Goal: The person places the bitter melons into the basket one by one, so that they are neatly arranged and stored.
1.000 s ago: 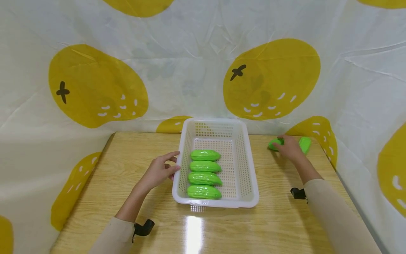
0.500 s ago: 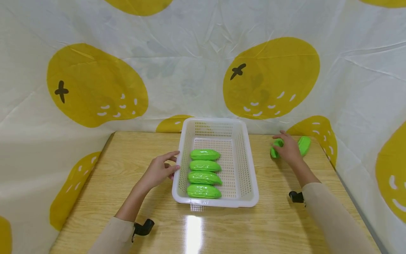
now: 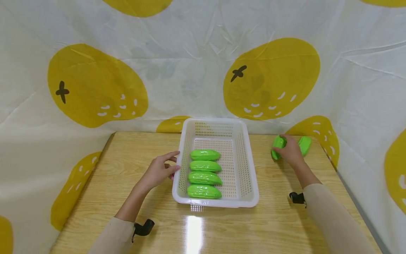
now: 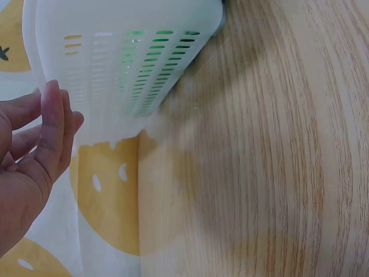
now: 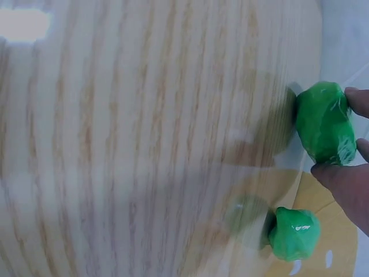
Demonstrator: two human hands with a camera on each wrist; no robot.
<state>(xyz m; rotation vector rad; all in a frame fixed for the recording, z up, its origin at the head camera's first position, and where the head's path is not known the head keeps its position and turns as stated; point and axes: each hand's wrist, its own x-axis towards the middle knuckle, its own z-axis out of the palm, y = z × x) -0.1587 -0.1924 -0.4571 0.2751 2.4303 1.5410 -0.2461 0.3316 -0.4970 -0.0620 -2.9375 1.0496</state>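
Observation:
My right hand [image 3: 290, 150] pinches a glossy green cucumber-shaped vegetable [image 3: 278, 146] at the back right of the table. In the right wrist view, thumb and fingertips lie on two sides of this green vegetable [image 5: 326, 124]. A similar vegetable [image 3: 305, 145] lies just to the right of that hand. My left hand [image 3: 158, 171] is at the left side of a white perforated basket [image 3: 252, 176], its relaxed fingertips at the rim. The left wrist view has these fingers [image 4: 52, 118] against the basket's outer wall [image 4: 115, 23]. Inside the basket, several green vegetables [image 3: 204, 178] lie crosswise in a column along the left.
The wooden table [image 3: 133, 148] carries the basket near its middle. A white curtain [image 3: 190, 77] printed with big yellow fruit hangs along the back and both sides, close behind the basket. Light glares off the table [image 3: 194, 233] in front of the basket.
My right hand has turned the green vegetable from lying sideways to pointing front to back, and its fingers have closed in around it. The left hand and basket stay put.

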